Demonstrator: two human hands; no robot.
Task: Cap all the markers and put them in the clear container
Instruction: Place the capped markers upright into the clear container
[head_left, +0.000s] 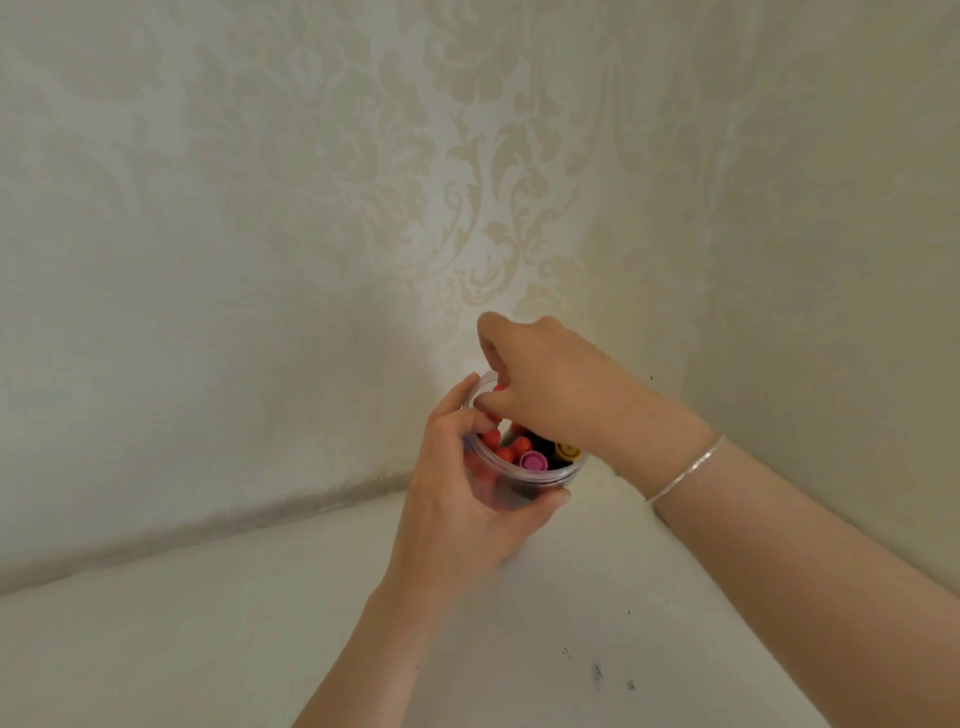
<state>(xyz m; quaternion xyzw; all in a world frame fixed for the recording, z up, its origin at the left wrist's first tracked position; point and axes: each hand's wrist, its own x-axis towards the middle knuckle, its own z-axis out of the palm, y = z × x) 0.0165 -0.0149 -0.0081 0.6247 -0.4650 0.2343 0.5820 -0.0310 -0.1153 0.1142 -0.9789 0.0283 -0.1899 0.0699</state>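
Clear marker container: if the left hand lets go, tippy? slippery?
Probably stiff: the clear container keeps its round rim under the left hand's grip. Likely slippery, since the wall looks smooth and glossy. Possibly top-heavy, as the capped markers reach the rim while the right hand reaches in.

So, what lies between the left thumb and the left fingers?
In the head view, the clear container lies there: the left hand grips its wall. Capped markers stand inside it, and the right hand reaches into its mouth.
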